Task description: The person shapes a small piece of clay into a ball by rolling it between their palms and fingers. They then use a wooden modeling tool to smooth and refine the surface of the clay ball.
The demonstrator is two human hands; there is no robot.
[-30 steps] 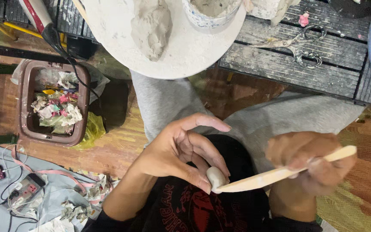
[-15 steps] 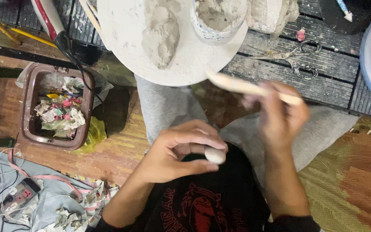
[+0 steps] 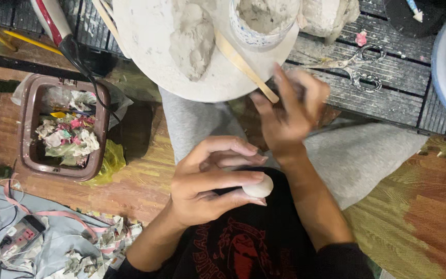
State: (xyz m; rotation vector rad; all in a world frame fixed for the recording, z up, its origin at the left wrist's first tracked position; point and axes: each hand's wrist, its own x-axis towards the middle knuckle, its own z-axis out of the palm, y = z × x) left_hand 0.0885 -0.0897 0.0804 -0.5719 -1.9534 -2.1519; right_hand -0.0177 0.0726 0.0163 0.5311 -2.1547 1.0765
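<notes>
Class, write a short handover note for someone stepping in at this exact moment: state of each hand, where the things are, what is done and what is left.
Left hand: holds a small smooth clay ball at the fingertips, over the lap.
Right hand: holds a wooden stick, its far end lying over the white board.
On the board: a clay lump and a cup of clay. Scissors lie on the slatted table.
Done: ball looks shaped.
Left: stick and ball are apart; the ball shows no tool marks.
</notes>
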